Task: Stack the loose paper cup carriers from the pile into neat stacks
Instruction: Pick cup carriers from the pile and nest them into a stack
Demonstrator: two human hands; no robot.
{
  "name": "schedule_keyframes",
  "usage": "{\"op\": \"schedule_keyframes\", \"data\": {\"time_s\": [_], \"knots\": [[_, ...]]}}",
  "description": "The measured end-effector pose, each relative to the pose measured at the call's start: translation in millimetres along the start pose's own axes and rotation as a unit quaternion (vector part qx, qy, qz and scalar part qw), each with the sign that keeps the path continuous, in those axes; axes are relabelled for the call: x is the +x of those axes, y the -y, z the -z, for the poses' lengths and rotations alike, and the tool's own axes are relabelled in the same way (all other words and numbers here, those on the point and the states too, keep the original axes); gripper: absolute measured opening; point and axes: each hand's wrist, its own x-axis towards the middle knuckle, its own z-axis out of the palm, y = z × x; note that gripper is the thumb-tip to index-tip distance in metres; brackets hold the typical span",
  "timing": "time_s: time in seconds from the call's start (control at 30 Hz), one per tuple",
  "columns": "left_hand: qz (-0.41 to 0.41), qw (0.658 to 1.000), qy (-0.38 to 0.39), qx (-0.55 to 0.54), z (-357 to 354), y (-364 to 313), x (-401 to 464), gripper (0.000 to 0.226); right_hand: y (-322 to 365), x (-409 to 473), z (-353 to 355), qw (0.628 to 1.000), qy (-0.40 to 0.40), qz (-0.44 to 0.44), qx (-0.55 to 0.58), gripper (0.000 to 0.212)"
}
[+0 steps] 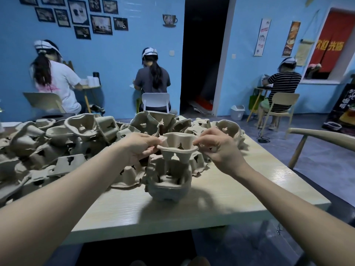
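A grey-brown pulp cup carrier [177, 148] hangs in the air between both hands. My left hand [138, 148] pinches its left rim and my right hand [219, 150] pinches its right rim. Directly below it stands a short stack of nested carriers [168, 187] on the pale wooden table [221, 198]. A big loose pile of carriers [57, 146] covers the table's left and far side, and more lie just behind the stack.
A few more carriers [230, 129] lie at the table's far right. A chair's curved back [322, 137] stands to the right of the table. Three people sit facing the blue wall at the back, beside a dark doorway [203, 58].
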Motion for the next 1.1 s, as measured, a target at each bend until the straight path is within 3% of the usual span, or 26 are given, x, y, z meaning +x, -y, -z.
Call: {"op": "schedule_keyframes", "data": {"time_s": [0.2, 0.33, 0.63, 0.8, 1.1], "knots": [[-0.033, 0.998, -0.03, 0.034, 10.2, 15.4, -17.8, 0.011, 5.5, -6.0, -10.9, 0.966, 0.024, -0.216, 0.142, 0.014], [-0.029, 0.998, -0.025, 0.05, 13.4, 20.9, -27.2, 0.013, 10.3, -9.6, -21.3, 0.925, 0.007, -0.297, 0.239, 0.009], [-0.035, 0.989, -0.018, 0.141, 21.8, 35.1, -31.4, 0.007, 14.9, -13.2, -30.8, 0.913, 0.023, -0.317, 0.257, 0.01], [-0.088, 0.962, -0.043, 0.254, 22.9, 41.0, -30.4, 0.014, 7.2, -10.2, -39.9, 0.931, 0.017, -0.313, 0.187, 0.02], [-0.142, 0.908, -0.089, 0.385, 16.9, 46.5, -24.5, 0.014, -1.8, -14.5, -51.6, 0.949, 0.061, -0.304, 0.052, 0.015]]}}
